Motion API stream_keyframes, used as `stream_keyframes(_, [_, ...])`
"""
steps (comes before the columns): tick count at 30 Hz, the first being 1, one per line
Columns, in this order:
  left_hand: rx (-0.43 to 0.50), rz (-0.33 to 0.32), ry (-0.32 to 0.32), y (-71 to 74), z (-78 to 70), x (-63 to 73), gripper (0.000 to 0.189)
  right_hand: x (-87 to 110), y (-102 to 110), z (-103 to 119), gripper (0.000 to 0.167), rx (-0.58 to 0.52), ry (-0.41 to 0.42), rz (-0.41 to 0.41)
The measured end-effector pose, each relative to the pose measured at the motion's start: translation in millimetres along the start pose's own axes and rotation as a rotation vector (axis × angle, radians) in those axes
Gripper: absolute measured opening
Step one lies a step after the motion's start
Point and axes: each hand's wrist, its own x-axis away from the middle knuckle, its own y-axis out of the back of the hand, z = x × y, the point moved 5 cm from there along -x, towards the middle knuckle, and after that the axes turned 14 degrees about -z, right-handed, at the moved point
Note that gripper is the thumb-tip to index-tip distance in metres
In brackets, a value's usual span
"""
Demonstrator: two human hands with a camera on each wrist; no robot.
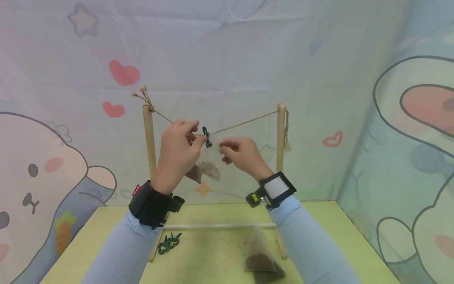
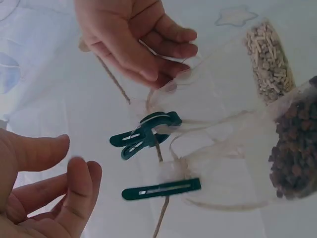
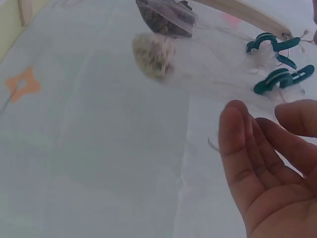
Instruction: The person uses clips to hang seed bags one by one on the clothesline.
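A twine line point(image 1: 244, 123) carries two green clips; the nearer clip point(image 2: 148, 130) fastens a clear bag of pale pellets point(image 2: 269, 62) to it. Beside that, the other clip point(image 2: 161, 189) grips the gathered top of a clear bag of dark brown bits point(image 2: 297, 148). My left hand point(image 1: 181, 152) is just left of the nearer clip, thumb and fingers apart with nothing between them. On the other side, my right hand point(image 1: 244, 154) is by the upper edge of the pellet bag, its fingers loosely bent. Whether its fingertips touch the plastic is hard to tell.
Two wooden posts point(image 1: 149, 142) hold the twine, joined low down by a crossbar point(image 1: 216, 226). On the yellow table point(image 1: 198, 264) lie several green clips point(image 1: 169, 242) at left and another filled bag point(image 1: 260, 256) at right. A printed cloth point(image 1: 220, 59) hangs behind.
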Motion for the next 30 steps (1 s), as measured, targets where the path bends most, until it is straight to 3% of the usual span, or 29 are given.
stream_keyframes(5, [-0.073,-0.082,-0.134,15.8,0.5,28.9,0.036,20.1,15,-3,0.025,0.113,0.104,-0.014])
stream_keyframes(11, [-0.242,-0.162,-0.23,25.3,13.8,67.7,0.042,48.4,39,-6,0.026,0.271,0.323,-0.158])
stream_keyframes(16, [-0.301,-0.201,-0.284,25.0,29.3,100.8,0.052,78.2,50,-17,0.032,0.343,0.438,-0.267])
stream_keyframes(20, [-0.322,-0.207,-0.298,18.4,42.7,130.5,0.052,105.3,52,-33,0.036,0.355,0.443,-0.336])
stream_keyframes(24, [-0.339,-0.197,-0.271,8.1,54.1,159.1,0.059,128.1,45,-49,0.036,0.338,0.402,-0.358])
stream_keyframes(30, [-0.338,-0.181,-0.255,-8.8,66.8,190.0,0.062,152.3,34,-69,0.035,0.354,0.337,-0.362])
